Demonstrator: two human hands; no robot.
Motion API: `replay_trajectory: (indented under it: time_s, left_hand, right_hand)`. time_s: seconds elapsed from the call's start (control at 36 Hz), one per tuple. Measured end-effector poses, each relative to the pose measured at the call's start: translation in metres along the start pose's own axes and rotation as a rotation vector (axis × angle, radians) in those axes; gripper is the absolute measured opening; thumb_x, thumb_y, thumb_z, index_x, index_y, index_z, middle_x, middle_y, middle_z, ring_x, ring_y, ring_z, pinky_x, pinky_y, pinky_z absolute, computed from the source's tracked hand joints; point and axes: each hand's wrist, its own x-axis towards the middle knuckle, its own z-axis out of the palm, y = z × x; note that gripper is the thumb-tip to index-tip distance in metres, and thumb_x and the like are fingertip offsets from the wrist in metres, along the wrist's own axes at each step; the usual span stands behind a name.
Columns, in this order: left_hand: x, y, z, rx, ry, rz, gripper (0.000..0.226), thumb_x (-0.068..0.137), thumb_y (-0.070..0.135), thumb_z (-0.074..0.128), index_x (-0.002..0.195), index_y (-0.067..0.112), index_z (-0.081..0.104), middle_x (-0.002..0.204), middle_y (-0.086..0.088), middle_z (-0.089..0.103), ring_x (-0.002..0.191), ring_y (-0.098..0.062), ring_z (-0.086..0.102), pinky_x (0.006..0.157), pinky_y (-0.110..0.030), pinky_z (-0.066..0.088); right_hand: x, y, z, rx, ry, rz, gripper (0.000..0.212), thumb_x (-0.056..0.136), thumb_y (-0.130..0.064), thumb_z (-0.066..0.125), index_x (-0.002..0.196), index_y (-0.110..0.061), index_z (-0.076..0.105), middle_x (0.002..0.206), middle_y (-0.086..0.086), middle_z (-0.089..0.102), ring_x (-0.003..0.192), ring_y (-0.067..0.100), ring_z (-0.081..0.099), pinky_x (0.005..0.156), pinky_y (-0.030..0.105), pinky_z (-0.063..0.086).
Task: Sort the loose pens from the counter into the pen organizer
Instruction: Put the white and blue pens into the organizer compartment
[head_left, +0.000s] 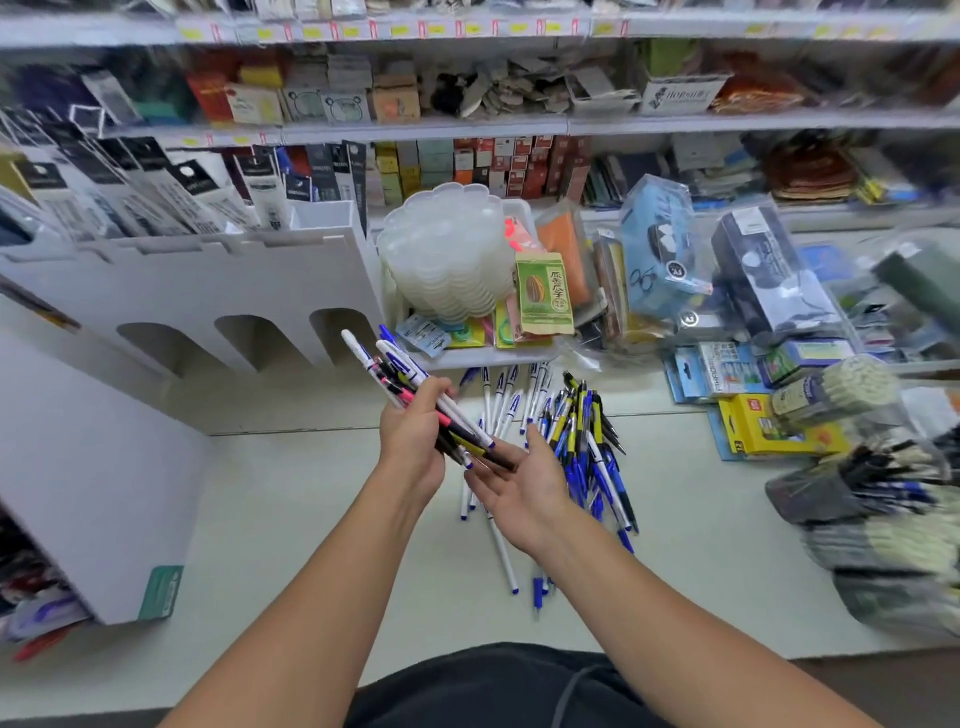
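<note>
Left hand (410, 436) grips pen bundle (415, 400), right hand (519, 483) spread beneath; square tips, then slot into organizer (208, 291)

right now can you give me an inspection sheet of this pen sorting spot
surface: pale counter, bare patch in front of the person
job's things: bundle of pens held above the counter; pile of loose pens lying on the counter; white pen organizer at left with arched slots
clutter: white tray with a stack of clear plastic palettes and a green packet; bagged stationery at right
hands: left hand grips the bundle, fingers curled round it; right hand open, palm up under the bundle's lower end
cables: nothing seen
surroundings: shop shelves with boxed goods and price tags
</note>
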Motion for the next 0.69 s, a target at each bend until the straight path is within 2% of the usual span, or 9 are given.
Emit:
replay_trajectory:
  time_s: [0.06,0.11,0.17,0.25,0.31,0.36,0.47,0.58,0.69]
  left_hand:
    - [0.000,0.003,0.003,-0.091,0.005,-0.014,0.010,0.091,0.005,0.065,0.084,0.007,0.058,0.064,-0.003,0.064,0.074,-0.027,0.063,0.079,-0.042,0.056]
    - [0.000,0.010,0.005,-0.189,0.016,-0.008,0.008,0.091,0.004,0.064,0.089,0.005,0.057,0.066,-0.005,0.065,0.073,-0.029,0.064,0.077,-0.041,0.059]
    - [0.000,0.016,0.008,-0.251,0.014,-0.003,0.009,0.092,0.002,0.062,0.088,0.005,0.056,0.066,-0.007,0.065,0.065,-0.024,0.067,0.073,-0.038,0.061]
    - [-0.001,0.020,0.010,-0.301,-0.017,-0.013,0.009,0.094,-0.001,0.060,0.092,0.005,0.053,0.062,-0.007,0.067,0.055,-0.015,0.069,0.084,-0.043,0.060]
    - [-0.001,0.021,0.010,-0.310,-0.029,-0.022,0.010,0.095,-0.001,0.059,0.090,0.005,0.052,0.058,-0.005,0.066,0.054,-0.014,0.069,0.087,-0.045,0.059]
    - [0.001,0.023,0.008,-0.312,-0.045,-0.028,0.012,0.095,0.001,0.058,0.086,0.006,0.052,0.058,-0.003,0.066,0.058,-0.014,0.070,0.089,-0.045,0.058]
    - [0.006,0.029,0.002,-0.255,-0.052,-0.024,0.016,0.095,0.004,0.060,0.082,0.010,0.053,0.064,-0.003,0.067,0.067,-0.016,0.071,0.071,-0.034,0.060]
    - [0.010,0.031,-0.007,-0.019,0.012,0.107,0.016,0.095,0.009,0.068,0.083,0.010,0.057,0.058,-0.001,0.054,0.051,-0.016,0.058,0.059,-0.031,0.054]
    - [0.000,0.018,-0.002,0.189,-0.157,0.071,0.015,0.094,0.021,0.072,0.089,0.012,0.061,0.057,-0.001,0.050,0.045,-0.014,0.045,0.048,-0.027,0.043]
  right_hand:
    - [-0.004,0.003,0.003,0.006,0.016,-0.017,0.058,0.107,-0.048,0.040,0.116,0.004,0.065,0.111,0.021,0.066,0.100,0.030,0.066,0.091,0.040,0.056]
    - [-0.005,0.003,0.003,0.026,0.035,-0.048,0.050,0.110,-0.036,0.040,0.116,0.006,0.065,0.109,0.022,0.070,0.098,0.031,0.070,0.086,0.037,0.058]
    - [-0.006,-0.001,0.001,0.069,0.031,-0.032,0.041,0.111,-0.025,0.040,0.118,0.009,0.063,0.106,0.025,0.072,0.096,0.033,0.071,0.080,0.036,0.059]
    - [-0.010,-0.009,-0.001,-0.040,-0.020,0.017,0.027,0.106,-0.011,0.047,0.113,0.010,0.063,0.092,0.022,0.075,0.080,0.028,0.072,0.068,0.030,0.059]
    - [-0.014,-0.012,-0.003,-0.212,-0.049,0.040,0.024,0.105,-0.012,0.051,0.102,0.005,0.067,0.071,0.012,0.069,0.057,0.017,0.060,0.050,0.021,0.049]
    - [-0.016,-0.016,-0.006,-0.306,-0.104,0.059,0.024,0.104,-0.016,0.055,0.094,0.001,0.069,0.062,0.005,0.056,0.049,0.010,0.045,0.042,0.017,0.038]
    - [-0.014,-0.032,-0.023,-0.307,-0.135,0.024,0.019,0.100,-0.014,0.062,0.105,0.004,0.066,0.066,0.004,0.056,0.053,0.010,0.046,0.045,0.016,0.042]
    - [-0.011,-0.050,-0.040,-0.135,-0.104,-0.091,0.021,0.099,-0.014,0.062,0.110,0.003,0.067,0.074,0.007,0.062,0.059,0.012,0.055,0.051,0.019,0.052]
    - [-0.020,-0.049,-0.030,-0.238,-0.238,-0.172,0.014,0.096,-0.008,0.063,0.106,0.001,0.068,0.080,0.010,0.067,0.066,0.014,0.061,0.060,0.020,0.056]
